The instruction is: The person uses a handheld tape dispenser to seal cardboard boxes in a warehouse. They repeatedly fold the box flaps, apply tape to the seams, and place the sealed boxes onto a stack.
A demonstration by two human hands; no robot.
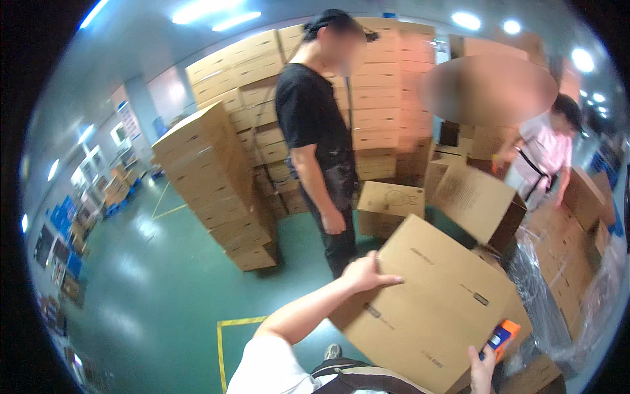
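Observation:
A large brown cardboard box (436, 305) is tilted in front of me. My left hand (367, 272) grips its upper left edge, with the thumb lying on the broad face. At the box's lower right edge, my right hand (482, 368) is closed around a small orange-and-blue hand tool (500, 339); its exact kind is unclear. The fingers of that hand are partly hidden, and I cannot tell whether they also press on the box.
A person in black (315, 125) stands just ahead, before tall carton stacks (374, 98). Another person in light clothes (545, 148) is at the right among open boxes (476, 200). Clear plastic wrap (531, 289) hangs at the right. Yellow tape (221, 354) marks the green floor.

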